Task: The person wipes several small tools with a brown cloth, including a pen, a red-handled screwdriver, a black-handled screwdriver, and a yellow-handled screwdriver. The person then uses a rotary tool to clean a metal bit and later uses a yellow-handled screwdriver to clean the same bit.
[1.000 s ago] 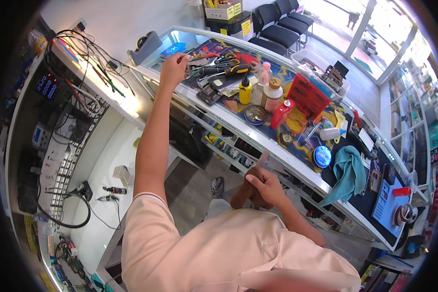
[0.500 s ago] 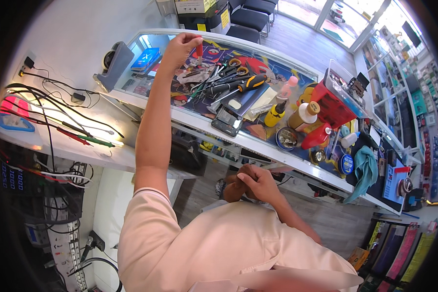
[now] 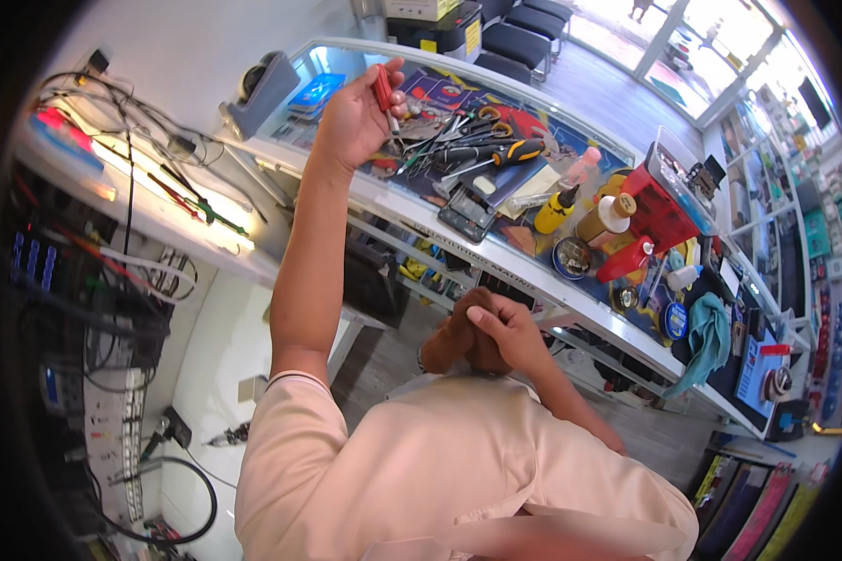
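Observation:
My left hand (image 3: 360, 112) is raised over the far left of the glass counter, its fingers closed around a red-handled tool (image 3: 382, 89). The tool's pale, narrow shaft points down; its exact kind is unclear. Behind and right of this hand lies a pile of tweezers, scissors and other hand tools (image 3: 458, 136). An orange-and-black screwdriver (image 3: 517, 152) rests at the pile's right. Nearer me lies a dark opened phone (image 3: 466, 213). My right hand (image 3: 513, 329) rests low before my body on what looks like my bare knee (image 3: 454, 337), thumb extended, other fingers mostly hidden.
Right along the counter (image 3: 430, 229) stand a yellow bottle (image 3: 557, 210), a tan bottle (image 3: 606, 220), a red bottle (image 3: 625, 260) and a red bin (image 3: 660, 206). A teal cloth (image 3: 706, 341) hangs over the front edge. Cables (image 3: 126, 140) cross the lit side shelf at left.
My left hand has lifted the red-handled tool from the pile and turned, drawing slightly back with the palm now showing. My right hand stays low at the knee. The view has shifted.

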Available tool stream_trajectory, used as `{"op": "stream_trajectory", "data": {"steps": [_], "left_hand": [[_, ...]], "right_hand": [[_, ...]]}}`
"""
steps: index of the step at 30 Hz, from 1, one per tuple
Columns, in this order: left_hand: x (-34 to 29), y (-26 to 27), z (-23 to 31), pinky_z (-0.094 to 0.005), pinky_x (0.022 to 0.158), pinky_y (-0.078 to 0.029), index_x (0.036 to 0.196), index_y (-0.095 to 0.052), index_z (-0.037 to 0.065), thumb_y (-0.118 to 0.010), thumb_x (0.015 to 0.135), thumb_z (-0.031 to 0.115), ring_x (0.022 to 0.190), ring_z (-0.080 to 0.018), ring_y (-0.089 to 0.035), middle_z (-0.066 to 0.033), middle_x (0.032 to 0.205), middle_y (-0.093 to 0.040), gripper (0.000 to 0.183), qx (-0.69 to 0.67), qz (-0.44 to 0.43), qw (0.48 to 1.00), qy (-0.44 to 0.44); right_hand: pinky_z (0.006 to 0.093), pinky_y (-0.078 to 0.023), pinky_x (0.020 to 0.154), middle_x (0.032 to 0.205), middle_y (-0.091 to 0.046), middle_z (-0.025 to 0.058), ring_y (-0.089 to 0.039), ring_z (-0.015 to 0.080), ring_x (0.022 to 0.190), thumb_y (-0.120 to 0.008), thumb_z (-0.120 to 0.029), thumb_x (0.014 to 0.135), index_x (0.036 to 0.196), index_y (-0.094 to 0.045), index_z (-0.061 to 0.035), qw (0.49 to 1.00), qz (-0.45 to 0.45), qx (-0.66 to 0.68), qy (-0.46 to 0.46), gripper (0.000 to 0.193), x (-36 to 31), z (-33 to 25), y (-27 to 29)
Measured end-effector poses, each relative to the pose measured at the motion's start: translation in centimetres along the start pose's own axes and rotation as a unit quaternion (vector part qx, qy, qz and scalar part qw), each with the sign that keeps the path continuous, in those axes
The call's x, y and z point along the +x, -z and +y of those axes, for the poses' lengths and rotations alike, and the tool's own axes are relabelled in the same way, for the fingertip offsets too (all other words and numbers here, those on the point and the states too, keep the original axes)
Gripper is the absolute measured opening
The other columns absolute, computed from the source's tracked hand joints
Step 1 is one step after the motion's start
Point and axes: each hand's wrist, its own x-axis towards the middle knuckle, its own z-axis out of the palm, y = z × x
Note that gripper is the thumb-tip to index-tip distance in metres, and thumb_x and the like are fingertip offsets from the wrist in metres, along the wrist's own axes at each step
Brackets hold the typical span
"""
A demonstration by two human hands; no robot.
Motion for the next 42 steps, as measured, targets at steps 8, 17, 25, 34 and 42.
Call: {"op": "stream_trajectory", "data": {"steps": [8, 17, 25, 34, 42], "left_hand": [[-20.4, -7.8, -4.2, -0.0263, 0.059, -0.036, 0.149, -0.046, -0.001, -0.04, 0.113, 0.049, 0.063, -0.0097, -0.043, -0.0006, 0.09, -0.051, 0.062, 0.065, 0.056, 0.996, 0.007], [-32.4, -13.9, -8.9, -0.0279, 0.057, -0.036, 0.142, -0.054, -0.002, -0.04, 0.113, 0.046, 0.062, -0.0105, -0.042, -0.0036, 0.104, -0.059, 0.058, 0.129, 0.261, 0.953, -0.087], [-37.4, -14.2, -8.5, -0.0243, 0.07, -0.041, 0.135, -0.062, 0.007, -0.044, 0.113, 0.046, 0.084, -0.0064, -0.054, 0.0045, 0.11, -0.064, 0.048, 0.089, 0.284, 0.946, -0.13], [-43.9, -11.2, -6.4, -0.0236, 0.064, -0.038, 0.133, -0.064, 0.007, -0.043, 0.114, 0.043, 0.082, -0.0056, -0.051, 0.0039, 0.113, -0.067, 0.046, 0.039, 0.259, 0.957, -0.126], [-48.0, -9.5, -4.3, -0.0319, 0.077, -0.041, 0.136, -0.059, 0.01, -0.037, 0.116, 0.041, 0.069, -0.0149, -0.045, -0.0001, 0.113, -0.066, 0.043, -0.004, 0.232, 0.97, -0.074]], "right_hand": [[0.0382, -0.033, 0.117, 0.143, -0.058, 0.015, -0.055, 0.0262, 0.131, -0.075, -0.024, 0.096, 0.12, -0.072, 0.0042, 0.947, -0.01, 0.164, 0.277, 0.037, -1.9, -6.7, 3.2], [0.0451, -0.052, 0.11, 0.141, -0.062, 0.0219, -0.062, 0.0307, 0.13, -0.069, -0.015, 0.097, 0.145, -0.052, 0.0079, 0.824, -0.092, 0.285, 0.481, 0.056, -0.3, -12.3, -0.6], [0.0361, -0.057, 0.073, 0.114, -0.068, 0.0139, -0.07, 0.0277, 0.088, -0.074, -0.004, 0.084, 0.09, -0.073, -0.0028, 0.779, -0.184, -0.183, 0.571, 0.007, -2.8, -8.2, -8.3], [0.038, -0.059, 0.067, 0.115, -0.069, 0.0033, -0.072, 0.0276, 0.082, -0.07, -0.001, 0.074, 0.087, -0.073, -0.0072, 0.696, -0.192, -0.276, 0.634, 0.014, -3.7, -7.6, -15.2], [0.0403, -0.058, 0.072, 0.115, -0.068, 0.0099, -0.07, 0.0343, 0.088, -0.065, 0.002, 0.077, 0.091, -0.07, -0.0016, 0.715, -0.277, -0.295, 0.569, 0.016, -4.8, -10.2, -17.6]]}}
